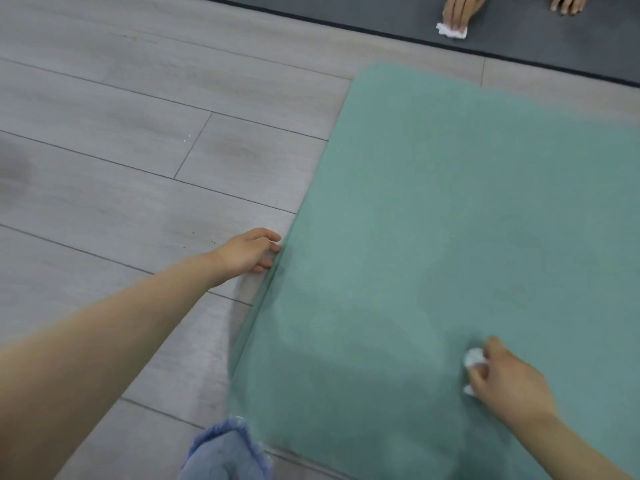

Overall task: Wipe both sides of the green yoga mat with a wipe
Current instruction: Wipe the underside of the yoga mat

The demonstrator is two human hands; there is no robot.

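The green yoga mat (450, 220) lies flat on the floor and fills the right half of the view. My left hand (251, 251) is at the mat's left long edge, fingers curled on that edge, which looks slightly lifted there. My right hand (509, 382) rests on the mat near its close end and holds a crumpled white wipe (473, 360) pressed against the surface. The image is blurred by motion.
Grey wood-look floor (121, 150) spreads to the left. A dark grey mat (519, 39) lies at the far top, where another person's hand (460, 10) presses a white wipe (452, 30); a second hand (569, 2) is beside it. A blue-jeans knee (225, 452) shows at the bottom.
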